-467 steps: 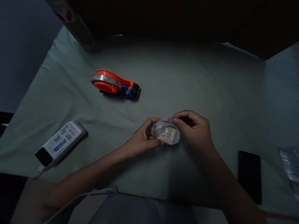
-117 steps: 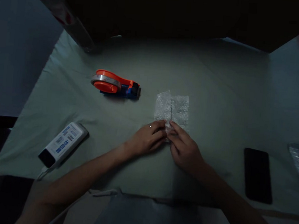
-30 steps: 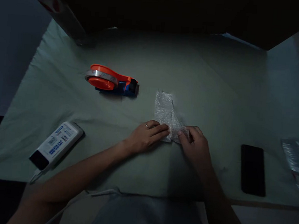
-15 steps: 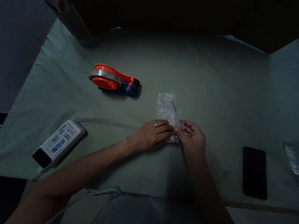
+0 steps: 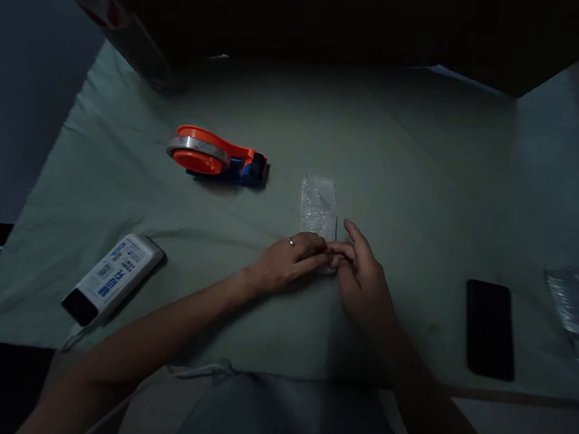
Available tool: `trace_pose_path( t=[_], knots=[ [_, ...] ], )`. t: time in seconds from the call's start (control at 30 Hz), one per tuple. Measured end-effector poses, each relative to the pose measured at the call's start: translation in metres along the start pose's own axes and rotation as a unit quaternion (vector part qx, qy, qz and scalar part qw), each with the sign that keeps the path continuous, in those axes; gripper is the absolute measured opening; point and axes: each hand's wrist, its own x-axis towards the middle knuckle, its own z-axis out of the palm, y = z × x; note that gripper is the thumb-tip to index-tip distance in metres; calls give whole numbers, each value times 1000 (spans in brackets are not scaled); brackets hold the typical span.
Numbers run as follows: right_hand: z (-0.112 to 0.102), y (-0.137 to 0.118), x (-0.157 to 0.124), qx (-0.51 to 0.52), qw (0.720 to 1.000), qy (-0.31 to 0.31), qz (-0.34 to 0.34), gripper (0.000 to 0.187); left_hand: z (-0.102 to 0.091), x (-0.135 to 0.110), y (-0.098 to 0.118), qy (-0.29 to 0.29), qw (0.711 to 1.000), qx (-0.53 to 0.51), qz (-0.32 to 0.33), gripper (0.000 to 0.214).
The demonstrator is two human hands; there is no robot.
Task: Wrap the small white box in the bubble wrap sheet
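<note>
A flat strip of clear bubble wrap (image 5: 319, 202) lies upright in the picture, folded into a narrow packet; what is inside, if anything, I cannot make out. My left hand (image 5: 291, 260), with a ring on one finger, grips its lower part, fingers bent over the top and pressing it onto the cloth. Against the packet's lower right edge rests my right hand (image 5: 363, 269), its fingertips touching the wrap and the left fingers. One right finger points up and away, and the fingers are apart. The left hand partly covers the packet's lower end.
An orange and blue tape dispenser (image 5: 218, 158) stands at upper left. A white power bank (image 5: 114, 280) with a cable lies at lower left, a black phone (image 5: 490, 330) at right. Clear plastic packaging (image 5: 576, 303) sits at the right edge. A dark box (image 5: 335, 20) looms behind the green cloth (image 5: 424, 167).
My right hand has let go of the loose wrap edge and its fingers have spread. The flap on the right now lies folded in, so the packet looks neater and narrower.
</note>
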Motion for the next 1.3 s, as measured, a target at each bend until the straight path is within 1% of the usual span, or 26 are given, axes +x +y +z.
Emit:
trace_pose_path(
  t=[0.07,0.13,0.2,0.23,0.27,0.33,0.37,0.43,0.53,0.67,0.77,0.83,0.9,1.0,1.07,1.17,1.3],
  knots=[
    [-2,5,4,52,998,-20,19,55,1,0,-2,-1,1000,-3,20,21],
    [-6,11,11,108,993,-31,42,44,2,0,-3,1,1000,-9,22,20],
    [-11,15,20,132,989,-9,60,32,4,-2,-3,-2,1000,-13,17,20],
    [-13,16,25,115,992,15,52,27,5,-3,-3,-6,1000,-15,15,19],
    [-16,17,31,78,996,40,29,24,5,-3,-3,-10,1000,-15,14,19],
    [-18,17,44,-25,996,65,-53,23,6,-4,-4,-14,1000,-11,15,19],
    [-18,16,49,-73,991,55,-98,26,7,-4,-4,-14,1000,-8,14,19],
    [-14,16,59,-143,975,12,-167,33,7,-4,-4,-12,1000,-2,15,18],
    [-3,19,64,-199,956,-32,-211,38,4,-4,0,-20,1000,15,17,20],
    [7,28,64,-227,948,-59,-214,43,-1,-8,4,-57,998,40,-2,33],
    [7,31,64,-231,949,-77,-200,44,-2,-10,2,-68,997,39,6,28],
    [3,30,63,-221,952,-86,-196,43,-1,-9,-1,-76,997,33,6,27],
    [-3,28,61,-188,958,-78,-202,40,0,-8,-3,-76,997,24,-2,25],
    [-13,26,52,-126,966,-52,-220,33,1,-4,-3,-58,998,9,-8,21],
    [-18,28,47,-105,967,-61,-224,31,1,-3,-2,-43,999,-2,-15,21],
    [-19,32,44,-108,965,-97,-216,35,-2,2,0,-37,997,-12,-63,22],
    [-16,35,48,-132,965,-111,-195,41,-7,11,-2,-48,987,-72,-138,24]
  ],
)
